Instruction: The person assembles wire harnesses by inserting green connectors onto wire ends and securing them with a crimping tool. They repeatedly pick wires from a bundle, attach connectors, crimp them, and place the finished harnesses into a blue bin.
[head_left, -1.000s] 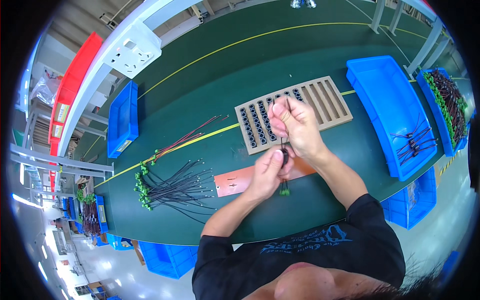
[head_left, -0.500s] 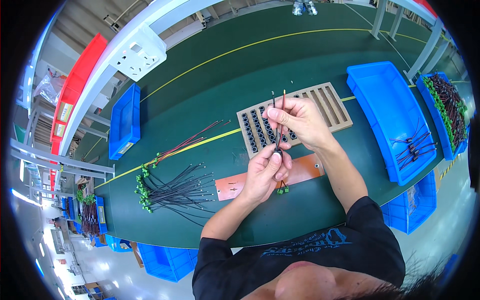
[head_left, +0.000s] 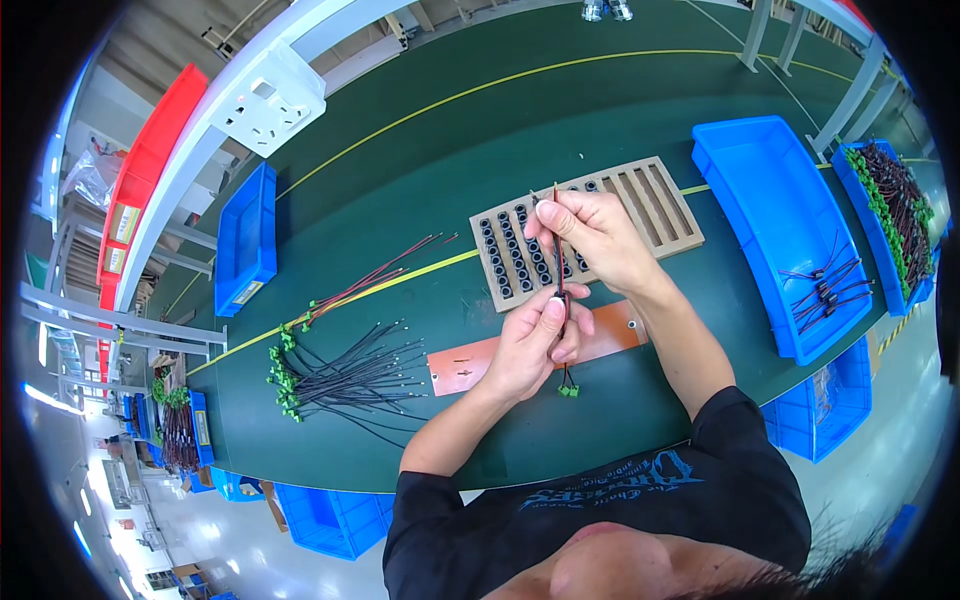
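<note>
Over the orange strip (head_left: 460,368), my left hand (head_left: 535,335) is closed round a pair of thin wires (head_left: 559,262), one black and one red. A small dark piece sits on the wires at its fingertips, mostly hidden by them. Higher up, my right hand (head_left: 605,240) pinches the same wires near their free ends, whose tips poke out above the fingers. Small green connectors (head_left: 569,391) hang at the wires' lower end, below my left hand. Behind my hands lies a slotted wooden tray (head_left: 688,240), with rows of black round parts (head_left: 511,255) in its left slots.
Black wires (head_left: 350,375) with green connectors lie fanned out at left, with a few red wires (head_left: 375,275) behind them. On the right, a blue bin (head_left: 750,190) holds several wire assemblies; another bin of wires (head_left: 885,220) stands beyond it. A blue bin (head_left: 245,240) stands at far left.
My right hand has shifted slightly left along the wires, and their tips now stick out less above its fingers. The green connectors hang slightly lower below my left hand.
</note>
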